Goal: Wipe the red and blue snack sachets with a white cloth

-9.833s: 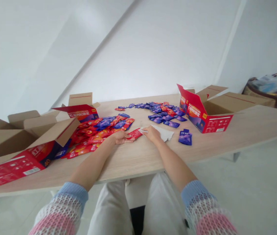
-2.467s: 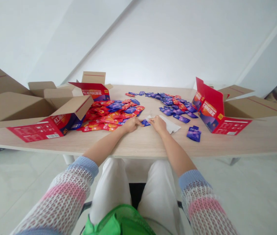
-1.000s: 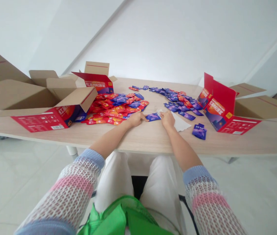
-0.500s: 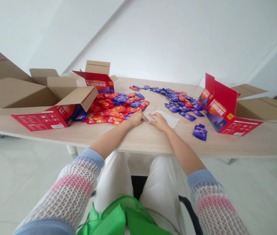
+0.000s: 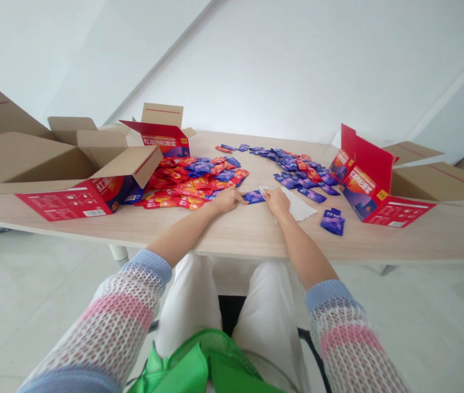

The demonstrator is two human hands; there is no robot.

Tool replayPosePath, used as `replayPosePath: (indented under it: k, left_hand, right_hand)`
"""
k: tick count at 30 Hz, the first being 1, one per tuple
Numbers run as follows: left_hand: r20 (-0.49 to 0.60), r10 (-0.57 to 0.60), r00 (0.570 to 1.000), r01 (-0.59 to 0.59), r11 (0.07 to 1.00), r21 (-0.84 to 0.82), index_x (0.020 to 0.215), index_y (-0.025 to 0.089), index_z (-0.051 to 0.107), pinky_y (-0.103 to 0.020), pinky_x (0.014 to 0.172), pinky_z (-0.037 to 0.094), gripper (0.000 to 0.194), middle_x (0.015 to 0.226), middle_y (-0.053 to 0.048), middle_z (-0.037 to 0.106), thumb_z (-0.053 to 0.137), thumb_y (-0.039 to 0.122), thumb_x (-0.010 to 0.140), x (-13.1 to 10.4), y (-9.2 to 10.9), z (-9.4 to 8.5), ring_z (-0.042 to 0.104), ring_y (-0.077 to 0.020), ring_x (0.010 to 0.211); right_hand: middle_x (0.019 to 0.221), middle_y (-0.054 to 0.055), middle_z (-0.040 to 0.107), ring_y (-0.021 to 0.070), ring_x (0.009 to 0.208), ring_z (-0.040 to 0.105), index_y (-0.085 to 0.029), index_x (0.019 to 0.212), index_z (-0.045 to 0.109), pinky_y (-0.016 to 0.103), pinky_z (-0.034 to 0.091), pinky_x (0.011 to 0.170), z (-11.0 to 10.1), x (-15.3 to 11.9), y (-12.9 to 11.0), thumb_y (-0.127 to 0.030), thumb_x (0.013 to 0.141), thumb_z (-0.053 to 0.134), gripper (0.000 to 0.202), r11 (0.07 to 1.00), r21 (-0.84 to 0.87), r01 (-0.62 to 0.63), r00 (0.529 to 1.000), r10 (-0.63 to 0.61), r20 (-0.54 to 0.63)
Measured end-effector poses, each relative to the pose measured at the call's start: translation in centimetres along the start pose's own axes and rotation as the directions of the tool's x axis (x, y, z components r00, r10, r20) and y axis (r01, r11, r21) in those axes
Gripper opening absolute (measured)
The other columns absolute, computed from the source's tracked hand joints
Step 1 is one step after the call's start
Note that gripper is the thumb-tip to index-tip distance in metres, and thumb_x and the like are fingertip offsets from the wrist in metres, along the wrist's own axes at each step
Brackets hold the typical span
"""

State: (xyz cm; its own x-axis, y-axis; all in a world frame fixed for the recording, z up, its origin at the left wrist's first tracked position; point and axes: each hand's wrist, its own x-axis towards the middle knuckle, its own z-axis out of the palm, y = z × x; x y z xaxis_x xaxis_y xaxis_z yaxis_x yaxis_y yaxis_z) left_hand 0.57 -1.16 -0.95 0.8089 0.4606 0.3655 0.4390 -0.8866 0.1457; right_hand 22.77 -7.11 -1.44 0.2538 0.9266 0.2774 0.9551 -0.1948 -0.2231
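Note:
A purple sachet lies flat on the table between my two hands. My left hand has its fingers closed on the sachet's left end. In my right hand is a white tissue, pinched near its left edge and trailing off to the right over the tabletop, close to the sachet's right end. Just beyond my left hand spreads a heap of red and purple sachets. Another group of sachets, mostly purple, lies past my right hand, and a single purple sachet sits apart from it.
A large open red carton stands at the left, with another open carton behind the heap. At the right are red open boxes with flaps spread outward. The wooden table's front edge runs above my knees.
My right hand has moved to the right with the tissue, uncovering the purple sachet. My left hand has stayed nearly in place at the sachet's left end.

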Motion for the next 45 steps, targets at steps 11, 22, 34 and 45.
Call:
replayPosePath:
  k: [11, 22, 34, 45]
  left_hand:
    - [0.020, -0.024, 1.000, 0.023, 0.997, 0.068, 0.110, 0.032, 0.070, -0.028, 0.094, 0.043, 0.055, 0.125, 0.001, 0.062, 0.049, -0.001, 0.070, 0.2, -0.2, 0.3, 0.057, -0.0164, 0.105]
    - [0.026, 0.030, 0.999, -0.032, 0.998, 0.049, 0.112, 0.026, 0.069, -0.027, 0.087, 0.046, 0.050, 0.106, -0.003, 0.070, 0.048, 0.003, 0.073, 0.2, -0.7, 0.8, 0.059, -0.0170, 0.096]
    - [0.056, -0.023, 0.998, 0.019, 0.997, 0.068, 0.112, 0.027, 0.069, -0.028, 0.094, 0.045, 0.053, 0.115, -0.001, 0.067, 0.047, 0.003, 0.070, -0.1, -0.3, 0.3, 0.057, -0.0155, 0.105]
    - [0.015, 0.018, 1.000, -0.019, 0.997, 0.073, 0.104, 0.030, 0.072, -0.027, 0.094, 0.043, 0.050, 0.117, 0.000, 0.066, 0.048, 0.001, 0.071, 0.4, -0.4, 0.4, 0.058, -0.0165, 0.103]
  right_hand:
    - [0.107, 0.009, 0.057, 0.0205, 0.096, 0.057, -0.023, 0.128, 0.058, 0.028, 0.042, 0.083, -0.4, 0.1, 1.3, -0.038, 0.096, 0.038, 0.040, 0.962, 0.192, 0.196, 0.965, -0.154, -0.211]
    - [0.107, 0.008, 0.057, 0.0206, 0.095, 0.057, -0.034, 0.131, 0.053, 0.026, 0.041, 0.075, -0.1, -0.6, -1.7, -0.043, 0.095, 0.041, 0.039, 0.941, 0.030, 0.338, 0.939, -0.339, 0.061]
    - [0.118, 0.011, 0.055, 0.0245, 0.103, 0.055, -0.028, 0.133, 0.052, 0.032, 0.042, 0.083, 0.2, 0.6, 0.7, -0.037, 0.093, 0.046, 0.041, 0.998, 0.027, -0.053, 0.997, 0.055, -0.053]
    - [0.125, 0.008, 0.055, 0.0192, 0.111, 0.050, -0.022, 0.137, 0.042, 0.027, 0.038, 0.093, -1.4, -2.3, -2.8, -0.036, 0.095, 0.043, 0.044, 0.872, 0.276, 0.404, 0.909, -0.351, -0.223]
